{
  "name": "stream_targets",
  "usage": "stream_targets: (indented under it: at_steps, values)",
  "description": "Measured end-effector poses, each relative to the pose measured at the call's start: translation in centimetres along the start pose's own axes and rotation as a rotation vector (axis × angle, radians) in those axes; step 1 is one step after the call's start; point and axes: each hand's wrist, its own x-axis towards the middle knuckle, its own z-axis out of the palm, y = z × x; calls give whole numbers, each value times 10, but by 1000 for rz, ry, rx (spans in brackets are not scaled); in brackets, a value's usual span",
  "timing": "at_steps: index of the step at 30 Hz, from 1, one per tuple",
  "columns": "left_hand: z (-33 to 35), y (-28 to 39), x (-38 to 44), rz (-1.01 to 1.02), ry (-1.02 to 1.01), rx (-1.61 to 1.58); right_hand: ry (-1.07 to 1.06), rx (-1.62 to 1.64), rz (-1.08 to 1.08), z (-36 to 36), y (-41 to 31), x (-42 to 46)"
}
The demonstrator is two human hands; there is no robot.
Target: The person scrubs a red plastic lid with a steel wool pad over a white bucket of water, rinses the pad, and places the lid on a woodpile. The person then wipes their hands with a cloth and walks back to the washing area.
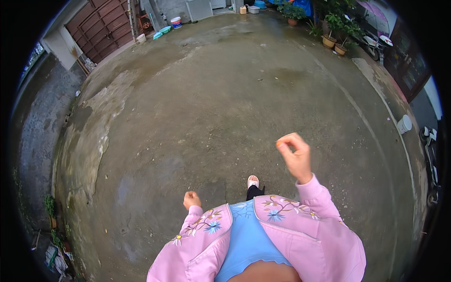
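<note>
Over the concrete ground [218,116], my right hand [296,155] is raised in front of me, thumb and forefinger pinched together. A small orange spot [279,143] shows at the fingertips; whether it is a held thing or part of a nail cannot be told. Lower and to the left hangs my left hand [192,200], its fingers curled in and nothing visible in it. Both arms wear the sleeves of a pink embroidered jacket [296,218], worn unzipped over a blue top [246,239]. One foot in a light open-toed shoe [252,181] is forward on the ground.
A white bucket [404,124] stands at the right, near a parked scooter [431,158]. Potted plants [329,41] line the far right. Basins [165,30] and a paint bucket [176,22] sit by the brown metal gate [102,28]. A wall [42,105] bounds the left.
</note>
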Motion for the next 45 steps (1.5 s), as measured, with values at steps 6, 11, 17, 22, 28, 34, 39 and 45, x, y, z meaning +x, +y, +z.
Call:
stream_targets:
  at_steps: [6, 11, 17, 22, 28, 34, 39, 45]
  values:
    - [16, -67, 101, -437, 238, 461, -539, 142, 305, 123, 134, 145]
    - [44, 62, 192, -636, 151, 230, -672, 129, 275, 184, 194, 286]
    - [150, 214, 377, -648, 70, 348, -505, 151, 429, 267, 334, 452]
    - [272, 416, 593, -299, -106, 243, -337, 142, 474, 293, 405, 611]
    - [401, 709, 788, 315, -52, -119, -283, 176, 590, 345, 527, 781]
    - [503, 799, 895, 180, 7, -22, -476, 227, 580, 419, 647, 984]
    - [510, 761, 960, -362, -7, 410, -518, 234, 621, 468, 697, 1182]
    - [548, 807, 1069, -790, 147, 429, -459, 237, 574, 526, 807, 1364]
